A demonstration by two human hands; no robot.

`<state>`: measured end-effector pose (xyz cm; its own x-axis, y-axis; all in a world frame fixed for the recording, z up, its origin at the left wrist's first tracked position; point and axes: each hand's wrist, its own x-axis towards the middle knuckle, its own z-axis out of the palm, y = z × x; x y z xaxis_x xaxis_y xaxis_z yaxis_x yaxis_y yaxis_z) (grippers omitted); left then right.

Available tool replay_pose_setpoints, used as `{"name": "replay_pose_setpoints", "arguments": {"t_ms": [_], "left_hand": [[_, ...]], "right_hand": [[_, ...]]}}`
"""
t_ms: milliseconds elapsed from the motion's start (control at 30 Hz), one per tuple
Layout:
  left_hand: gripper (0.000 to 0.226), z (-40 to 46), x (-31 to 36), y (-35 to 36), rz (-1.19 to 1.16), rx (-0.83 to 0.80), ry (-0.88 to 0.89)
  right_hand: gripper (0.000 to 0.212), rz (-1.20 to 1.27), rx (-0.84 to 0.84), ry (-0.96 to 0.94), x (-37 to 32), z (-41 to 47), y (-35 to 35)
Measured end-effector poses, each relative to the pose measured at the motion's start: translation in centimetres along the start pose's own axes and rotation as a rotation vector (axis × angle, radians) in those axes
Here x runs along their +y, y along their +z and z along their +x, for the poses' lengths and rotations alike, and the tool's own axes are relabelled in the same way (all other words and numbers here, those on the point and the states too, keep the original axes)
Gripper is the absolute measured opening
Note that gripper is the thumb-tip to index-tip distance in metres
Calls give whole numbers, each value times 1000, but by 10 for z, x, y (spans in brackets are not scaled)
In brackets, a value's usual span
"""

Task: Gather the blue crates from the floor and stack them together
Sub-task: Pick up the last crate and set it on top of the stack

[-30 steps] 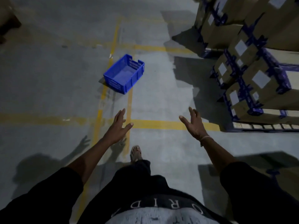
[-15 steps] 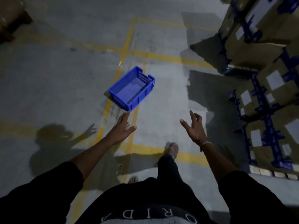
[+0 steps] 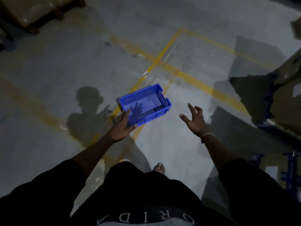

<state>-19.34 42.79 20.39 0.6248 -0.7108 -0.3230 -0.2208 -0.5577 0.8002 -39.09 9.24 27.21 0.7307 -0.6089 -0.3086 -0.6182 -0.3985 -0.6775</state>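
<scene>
One blue plastic crate [image 3: 147, 103] with perforated walls lies empty on the grey concrete floor, across a yellow floor line. My left hand [image 3: 121, 128] reaches out with fingers spread and overlaps the crate's near left corner in the image; I cannot tell whether it touches the crate. My right hand [image 3: 194, 122] is open in the air to the right of the crate, apart from it, fingers spread. No other blue crate is in view.
Stacked cardboard boxes [image 3: 283, 95] on a blue pallet [image 3: 291, 170] stand at the right. A wooden pallet with a wrapped load [image 3: 32, 12] sits at the far left. Yellow floor lines [image 3: 166, 51] cross the floor. My foot [image 3: 160, 167] is below the crate.
I have walked closer to the crate, which now sits just ahead of my hands. My left hand has reached its near corner; my right hand stays open.
</scene>
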Motion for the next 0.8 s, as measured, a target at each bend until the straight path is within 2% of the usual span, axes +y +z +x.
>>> {"name": "replay_pose_setpoints", "arguments": {"t_ms": [100, 200, 333, 500, 600, 800], "left_hand": [[96, 24, 25, -1, -43, 57, -77], [110, 52, 45, -3, 1, 132, -95], [120, 106, 28, -6, 10, 149, -151], [97, 170, 13, -14, -66, 112, -282], [94, 202, 5, -13, -100, 78, -344], [90, 251, -13, 0, -138, 145, -409]], "right_hand": [[80, -56, -50, -53, -12, 63, -21], [81, -92, -109, -92, -18, 125, -28], [82, -148, -176, -125, -23, 203, -26], [84, -231, -274, -127, -19, 279, -9], [85, -282, -341, -129, -16, 321, 5], [88, -311, -465, -103, 3, 402, 47]]}}
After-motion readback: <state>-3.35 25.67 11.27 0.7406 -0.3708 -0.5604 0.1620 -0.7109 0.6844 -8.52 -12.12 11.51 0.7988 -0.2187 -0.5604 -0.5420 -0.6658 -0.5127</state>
